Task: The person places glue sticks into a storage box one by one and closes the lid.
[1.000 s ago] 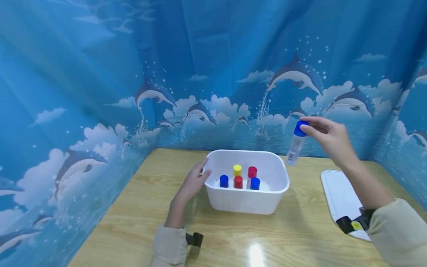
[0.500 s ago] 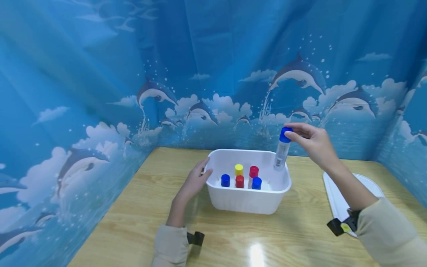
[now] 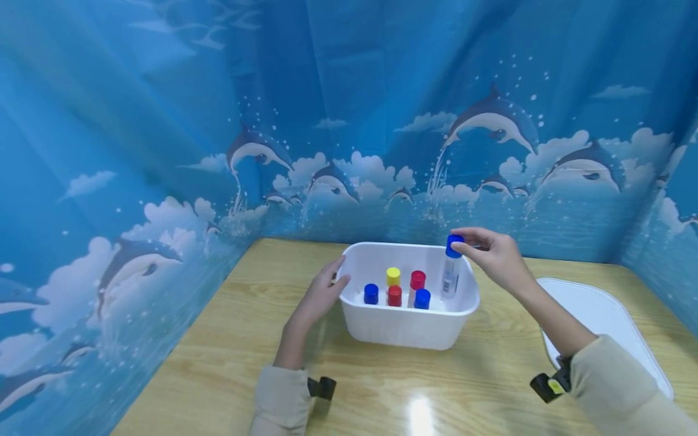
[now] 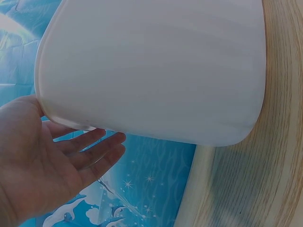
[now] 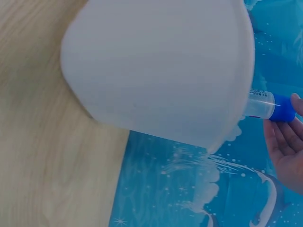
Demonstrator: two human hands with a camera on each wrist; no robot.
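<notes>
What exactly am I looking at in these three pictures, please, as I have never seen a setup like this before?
There is no machine here: a person works with two bare hands and wears three cameras. The large picture comes from a camera on the head, looking down at a wooden table ringed by a blue dolphin curtain. The other two come from cameras on the wrists, very close to the white tub, so they mostly show its outer wall.

The left hand rests open against the tub's left rim. The right hand pinches the blue cap of a clear tube and holds it upright inside the tub. Five more capped tubes stand in there: two blue, two red, one yellow. A flat white lid lies on the table to the right.
</notes>
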